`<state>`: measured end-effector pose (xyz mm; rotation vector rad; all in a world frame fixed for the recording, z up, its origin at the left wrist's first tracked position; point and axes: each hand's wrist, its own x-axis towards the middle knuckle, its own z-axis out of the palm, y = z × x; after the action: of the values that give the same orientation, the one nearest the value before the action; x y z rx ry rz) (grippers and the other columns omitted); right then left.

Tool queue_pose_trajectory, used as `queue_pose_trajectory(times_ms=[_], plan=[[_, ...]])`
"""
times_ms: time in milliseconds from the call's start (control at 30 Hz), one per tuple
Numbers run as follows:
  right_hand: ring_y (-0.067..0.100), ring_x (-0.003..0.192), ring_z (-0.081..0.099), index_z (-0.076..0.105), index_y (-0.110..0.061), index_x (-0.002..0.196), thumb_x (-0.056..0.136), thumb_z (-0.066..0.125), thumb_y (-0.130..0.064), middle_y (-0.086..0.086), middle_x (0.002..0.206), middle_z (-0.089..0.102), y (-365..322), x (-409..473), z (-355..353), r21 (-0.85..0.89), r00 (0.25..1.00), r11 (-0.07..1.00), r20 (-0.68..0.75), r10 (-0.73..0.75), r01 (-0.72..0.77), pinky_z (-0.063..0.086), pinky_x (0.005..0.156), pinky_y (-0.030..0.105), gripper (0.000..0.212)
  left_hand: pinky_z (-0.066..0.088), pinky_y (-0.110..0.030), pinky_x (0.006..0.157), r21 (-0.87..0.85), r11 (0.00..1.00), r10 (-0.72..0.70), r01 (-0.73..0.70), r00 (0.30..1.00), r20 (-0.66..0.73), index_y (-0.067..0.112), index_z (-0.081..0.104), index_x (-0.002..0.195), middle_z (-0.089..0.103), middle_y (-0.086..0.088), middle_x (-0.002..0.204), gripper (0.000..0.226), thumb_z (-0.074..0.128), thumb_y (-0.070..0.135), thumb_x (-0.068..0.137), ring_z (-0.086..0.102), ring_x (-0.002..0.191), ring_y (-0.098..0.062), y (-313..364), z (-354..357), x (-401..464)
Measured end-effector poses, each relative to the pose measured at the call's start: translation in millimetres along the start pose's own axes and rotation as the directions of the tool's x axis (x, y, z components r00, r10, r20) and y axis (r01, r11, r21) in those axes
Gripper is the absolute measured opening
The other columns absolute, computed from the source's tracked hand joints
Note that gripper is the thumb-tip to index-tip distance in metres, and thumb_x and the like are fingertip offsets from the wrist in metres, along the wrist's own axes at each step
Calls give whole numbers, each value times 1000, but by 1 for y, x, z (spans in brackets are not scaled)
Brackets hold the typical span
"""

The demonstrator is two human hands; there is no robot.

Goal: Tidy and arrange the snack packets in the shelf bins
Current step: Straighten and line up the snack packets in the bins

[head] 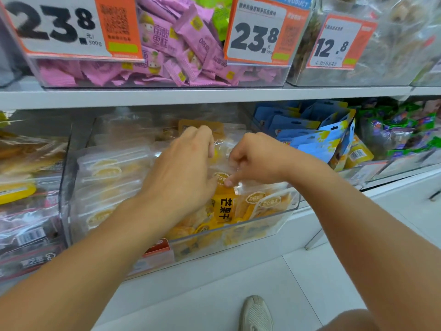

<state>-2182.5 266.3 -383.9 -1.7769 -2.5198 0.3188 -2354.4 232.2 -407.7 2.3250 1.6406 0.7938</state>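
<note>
At the front lip of the clear bin [274,225] on the lower shelf, yellow dried-mango packets [223,209] are stood on edge, their labelled faces turned outward. Just above them the right hand [256,158] is curled, and a clear packet top [235,172] appears to be pinched in its grip between thumb and bent forefinger. The left hand [183,170] is laid over the middle of the same bin with fingers bent downward into the stock; what its grip closes on is hidden by the hand itself, so it cannot be told whether a packet is held or merely pressed.

The step in hand is judged to be the squaring of the front row. It would be done well if the pinched packet were set upright against its neighbours, label forward, while the pile behind is kept back by the left hand. The film is slippery and crinkled, so a light pull by the sealed edge is advised rather than a squeeze on the fruit.

Farther back, pale packets [112,168] are stacked flat on the left side of the bin. Beyond, to the right, blue pouches [317,137] fill the adjoining bin, and on the upper shelf pink packets [181,44] lie behind price tags [253,32].
</note>
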Motion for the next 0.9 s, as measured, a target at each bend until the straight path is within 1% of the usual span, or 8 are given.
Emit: queue_pose_trajectory(times_ms=[100, 267, 367, 433, 533, 667, 767, 900], plan=[[15, 54, 43, 53, -13, 58, 81, 80, -39, -2, 55, 44, -5, 5, 3, -134, 999, 990, 28, -32, 36, 37, 56, 30, 44, 47, -37, 72, 59, 998, -16, 13, 999, 42, 29, 48, 70, 45, 11, 91, 36, 83, 29, 75, 51, 90, -16, -2, -1, -2], [23, 62, 54, 70, -5, 73, 83, 78, -27, 9, 64, 62, 12, -11, -29, -230, 993, 969, -55, -106, 91, 50, 66, 35, 25, 46, -37, 63, 111, 994, -19, 12, 998, 61, 32, 37, 96, 58, 8, 96, 44, 78, 34, 81, 55, 86, -22, -3, -3, -6], [31, 71, 61, 72, -3, 76, 85, 78, -26, 16, 75, 68, 19, -17, -52, -340, 985, 925, 42, -168, 172, 51, 67, 36, 25, 50, -37, 69, 186, 981, 43, -55, 997, 69, 34, 50, 94, 62, 10, 99, 23, 71, 34, 86, 58, 93, -23, -5, -1, -7], [32, 69, 58, 66, -9, 65, 87, 76, -24, 11, 67, 60, 14, -14, -50, -451, 973, 865, 158, -166, 220, 46, 63, 35, 28, 49, -36, 74, 246, 965, 68, -88, 994, 86, 33, 60, 92, 62, 10, 103, 8, 67, 37, 88, 58, 100, -23, -5, -1, -6], [30, 63, 50, 44, -14, 53, 88, 74, -20, 0, 57, 40, 12, -2, -43, -505, 954, 818, 247, -168, 275, 45, 63, 38, 47, 44, -35, 82, 309, 947, 53, -87, 992, 117, 31, 66, 96, 59, 9, 108, 22, 66, 51, 87, 55, 105, -21, -4, -1, -3], [25, 66, 51, 44, -21, 60, 90, 67, -17, -4, 63, 45, 16, 15, -17, -421, 938, 860, 305, -164, 287, 44, 61, 34, 38, 42, -34, 87, 382, 924, -42, -17, 989, 144, 26, 72, 91, 58, 6, 109, 47, 65, 71, 78, 52, 109, -20, -4, -1, -1], [10, 66, 51, 50, -33, 72, 94, 67, -27, -12, 71, 53, 24, 15, -21, -236, 932, 954, 348, -96, 187, 39, 61, 26, 29, 39, -36, 95, 351, 935, -4, -47, 990, 143, 34, 68, 108, 58, 7, 117, 40, 65, 65, 83, 50, 116, -21, -4, -2, -2], [12, 65, 52, 67, -25, 76, 88, 74, -30, -6, 71, 62, 37, 9, -21, -93, 956, 986, 272, -106, 136, 45, 65, 29, 14, 38, -40, 98, 267, 961, 45, -80, 990, 132, 40, 51, 115, 62, 9, 119, 31, 60, 56, 91, 54, 116, -21, -2, -5, -3]])
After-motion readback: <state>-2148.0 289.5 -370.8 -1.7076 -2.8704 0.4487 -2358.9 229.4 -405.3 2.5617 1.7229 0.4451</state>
